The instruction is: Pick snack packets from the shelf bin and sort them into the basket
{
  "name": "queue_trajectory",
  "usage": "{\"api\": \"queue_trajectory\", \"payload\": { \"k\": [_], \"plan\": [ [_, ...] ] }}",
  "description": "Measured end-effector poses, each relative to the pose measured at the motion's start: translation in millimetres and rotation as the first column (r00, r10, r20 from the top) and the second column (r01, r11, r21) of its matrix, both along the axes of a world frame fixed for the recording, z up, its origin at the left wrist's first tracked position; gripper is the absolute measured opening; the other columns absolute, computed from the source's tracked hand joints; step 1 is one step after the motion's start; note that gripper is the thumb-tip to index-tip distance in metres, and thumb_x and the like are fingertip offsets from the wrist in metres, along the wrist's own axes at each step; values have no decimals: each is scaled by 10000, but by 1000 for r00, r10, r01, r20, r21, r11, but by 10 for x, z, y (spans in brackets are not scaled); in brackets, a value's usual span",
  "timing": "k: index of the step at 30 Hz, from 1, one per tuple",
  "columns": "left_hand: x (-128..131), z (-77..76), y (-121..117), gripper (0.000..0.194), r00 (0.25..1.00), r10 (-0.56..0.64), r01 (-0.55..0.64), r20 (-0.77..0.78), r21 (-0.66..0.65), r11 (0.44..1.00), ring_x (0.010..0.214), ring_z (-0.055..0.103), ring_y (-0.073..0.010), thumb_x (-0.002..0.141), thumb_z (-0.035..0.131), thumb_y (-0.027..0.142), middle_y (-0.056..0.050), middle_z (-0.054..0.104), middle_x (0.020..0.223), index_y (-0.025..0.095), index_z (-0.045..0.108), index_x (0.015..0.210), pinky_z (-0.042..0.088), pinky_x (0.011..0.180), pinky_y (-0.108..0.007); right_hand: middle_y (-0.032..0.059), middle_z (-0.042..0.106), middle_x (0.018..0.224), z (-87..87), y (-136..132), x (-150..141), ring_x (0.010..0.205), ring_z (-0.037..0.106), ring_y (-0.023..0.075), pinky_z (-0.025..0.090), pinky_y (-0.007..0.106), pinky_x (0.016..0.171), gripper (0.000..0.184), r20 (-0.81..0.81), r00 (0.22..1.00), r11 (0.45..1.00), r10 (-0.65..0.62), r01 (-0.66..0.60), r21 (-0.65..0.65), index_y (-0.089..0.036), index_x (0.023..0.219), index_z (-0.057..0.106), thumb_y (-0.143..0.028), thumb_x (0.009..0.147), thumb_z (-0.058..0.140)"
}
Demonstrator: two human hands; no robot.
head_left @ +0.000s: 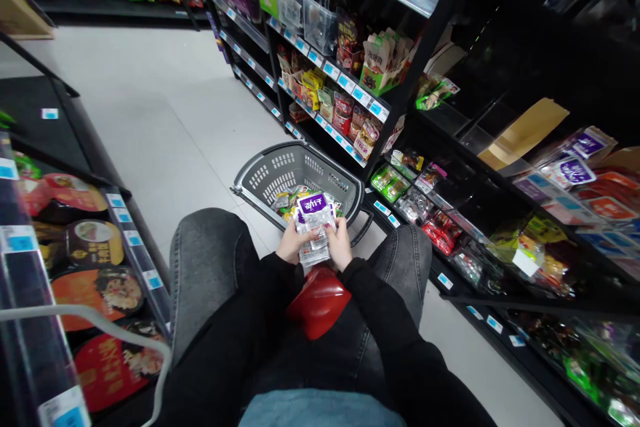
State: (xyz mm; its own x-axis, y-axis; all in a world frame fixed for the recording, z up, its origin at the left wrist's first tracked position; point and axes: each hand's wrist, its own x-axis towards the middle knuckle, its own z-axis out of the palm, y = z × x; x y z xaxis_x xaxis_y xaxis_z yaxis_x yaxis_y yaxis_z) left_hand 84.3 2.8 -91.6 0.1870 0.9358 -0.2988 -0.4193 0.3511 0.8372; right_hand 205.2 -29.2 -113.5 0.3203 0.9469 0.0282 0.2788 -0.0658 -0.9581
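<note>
A stack of small snack packets [313,225], white with a purple label on the top one, is held between both hands above my knees. My left hand [291,243] grips the stack's left side with fingers curled. My right hand [341,245] holds the right side, thumb on top. Just beyond them a grey plastic shopping basket [260,177] stands on the floor with more packets inside. A red stool seat [317,300] shows between my legs.
Dark store shelves full of snack packs [350,107] run along the right, with purple packets [570,170] on a nearer shelf. On the left, a shelf holds round instant-meal bowls [95,240]. Pale tiled aisle floor [165,113] stretches ahead.
</note>
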Motion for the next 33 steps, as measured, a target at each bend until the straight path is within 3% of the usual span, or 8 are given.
{"api": "queue_trajectory", "payload": {
  "k": [4, 11, 15, 18, 20, 24, 27, 33],
  "plan": [
    [9, -13, -14, 645, 1000, 6, -6, -5, 20, 1000, 737, 658, -227, 397, 857, 178, -40, 690, 828, 149, 541, 959, 514, 752, -394, 67, 484, 897, 60, 40, 48, 891, 499, 239, 414, 353, 858, 105, 172, 983, 997, -61, 53, 55, -194, 777, 447, -216, 787, 550],
    [2, -90, -2, 607, 999, 8, -8, 39, 4, 1000, 752, 657, -237, 443, 847, 188, -69, 697, 860, 149, 545, 968, 511, 751, -408, 72, 512, 924, 227, 23, 196, 893, 504, 209, 422, 346, 879, 103, 88, 958, 955, -273, 259, 145, -205, 766, 391, -247, 823, 466],
    [-1, -113, 10, 607, 997, 31, -31, 64, -7, 1000, 731, 650, -209, 450, 844, 191, -49, 690, 830, 149, 553, 982, 509, 747, -372, 115, 547, 1024, 309, -68, 162, 1014, 500, 235, 400, 377, 944, 102, 319, 947, 937, -40, -76, 342, -198, 786, 490, -203, 850, 411],
    [-2, -117, 13, 592, 993, 82, -83, 90, 10, 997, 768, 647, -206, 457, 841, 212, -51, 689, 843, 143, 570, 979, 500, 775, -356, 103, 567, 1024, 354, -128, 71, 1046, 496, 251, 393, 389, 977, 114, 471, 866, 898, 171, -334, 287, -195, 868, 579, -200, 831, 472],
    [-7, -115, 13, 590, 992, 95, -97, 87, 22, 995, 789, 646, -214, 457, 837, 224, -52, 690, 854, 141, 571, 978, 495, 786, -363, 99, 561, 1039, 374, -141, 25, 1066, 480, 261, 383, 408, 991, 109, 474, 854, 889, 215, -372, 267, -191, 889, 601, -221, 826, 517],
    [-5, -88, -4, 619, 996, 55, -57, 74, 23, 998, 769, 649, -214, 441, 842, 204, -47, 691, 840, 151, 555, 986, 500, 775, -373, 112, 523, 1002, 329, -81, 27, 1055, 470, 264, 386, 438, 971, 61, 351, 935, 952, 61, -160, 260, -171, 851, 575, -225, 828, 559],
    [14, -51, -29, 617, 996, 33, -34, 80, 6, 999, 758, 652, -216, 435, 844, 187, -46, 691, 826, 160, 554, 979, 509, 771, -379, 137, 500, 1091, 191, 13, 84, 1057, 491, 279, 418, 438, 946, 356, 148, 985, 983, -91, 66, 169, -151, 993, 531, -251, 701, 709],
    [13, -11, -48, 675, 999, -7, 6, 54, 18, 1000, 751, 660, -229, 453, 832, 172, -58, 695, 854, 157, 550, 1066, 520, 773, -415, 55, 616, 883, -145, 189, 287, 788, 619, 204, 531, 314, 730, 371, -422, 902, 995, -86, 100, 10, -159, 959, 501, -307, 685, 702]
  ]
}}
